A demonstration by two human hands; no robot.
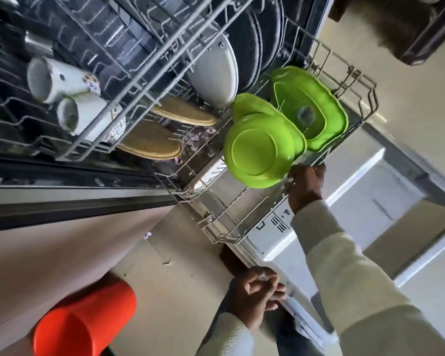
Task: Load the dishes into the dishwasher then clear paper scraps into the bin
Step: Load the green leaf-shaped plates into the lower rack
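The dishwasher stands open with its lower rack (242, 228) pulled out over the door (365, 199). Three lime-green plastic plates (257, 152) stand at the rack's front, the largest (316, 106) behind the other two. Two tan plates (152, 143), a white plate (213, 75) and dark plates (252, 44) stand deeper in. My right hand (306, 186) grips the rack's front wire rim just beside the nearest green plate. My left hand (254, 291) hovers by the door's near edge with curled fingers; nothing in them is plainly visible.
The upper rack (129, 80) holds two white patterned mugs (62, 80) lying on their sides. An orange plastic cup (85, 319) sits at the lower left by the cabinet front. A small scrap (147, 235) lies on the beige floor. A dark object (409, 29) stands at top right.
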